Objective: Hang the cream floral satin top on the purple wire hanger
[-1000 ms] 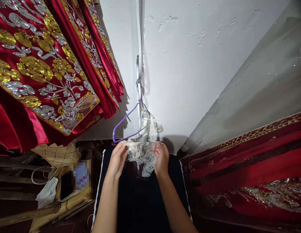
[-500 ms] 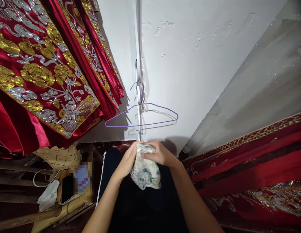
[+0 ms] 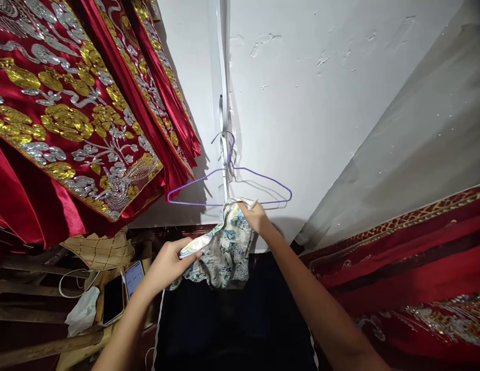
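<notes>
A floral cloth (image 3: 228,252) is held in front of the purple hanger (image 3: 231,158). Its left edge is gripped by the left hand (image 3: 173,265) — its upper right edge, by the right hand (image 3: 258,217).

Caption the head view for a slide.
Left hand and right hand hold a floral cloth in front of a purple hanger.

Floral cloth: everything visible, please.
The floral cloth is pale with blue and some yellow print, thin-looking and wrinkled, with a band along its upper edge. The left hand grips that edge low, the right hand higher, so it slants; the rest hangs loose. It overlaps the purple hanger in view; contact there is unclear.
</notes>
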{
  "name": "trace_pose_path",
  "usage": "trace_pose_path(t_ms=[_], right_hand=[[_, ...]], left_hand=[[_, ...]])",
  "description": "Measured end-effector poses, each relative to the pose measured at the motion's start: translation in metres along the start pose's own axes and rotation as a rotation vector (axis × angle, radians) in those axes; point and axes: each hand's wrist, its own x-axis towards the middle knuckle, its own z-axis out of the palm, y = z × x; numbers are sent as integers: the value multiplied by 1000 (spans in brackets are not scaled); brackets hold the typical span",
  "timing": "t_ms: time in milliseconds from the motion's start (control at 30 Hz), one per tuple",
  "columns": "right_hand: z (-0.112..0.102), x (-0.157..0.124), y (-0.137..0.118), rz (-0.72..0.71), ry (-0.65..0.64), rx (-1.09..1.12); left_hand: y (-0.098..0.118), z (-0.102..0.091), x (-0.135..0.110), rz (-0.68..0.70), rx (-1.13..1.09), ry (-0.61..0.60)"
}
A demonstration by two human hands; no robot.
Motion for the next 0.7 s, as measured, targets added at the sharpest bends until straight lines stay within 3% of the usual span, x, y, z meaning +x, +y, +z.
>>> trace_pose_path(t_ms=[67,133,233,333,467,567,633,700], right_hand=[[-18,-5,3,12,22,-36],[-37,-12,0,38,16,-94],[-56,-22,-10,41,0,-152],[-61,-28,-17,20,29,-164],[-54,-37,-20,-31,-4,-149],[-52,-48,-25,-85,-110,-115],[-58,-52,-30,-135,-42,-123],[-70,-53,-36,-156,190,-116]], left_hand=[[-7,-17,3,-45,46,-139],[-15,-31,8,-73,52,-179],[-13,-45,23,13,-14,37],[5,-50,41,181,-71,256],[32,-48,64,342,20,326],[40,-44,78,329,77,285],[40,-43,85,310,130,252],[39,-44,88,320,190,243]])
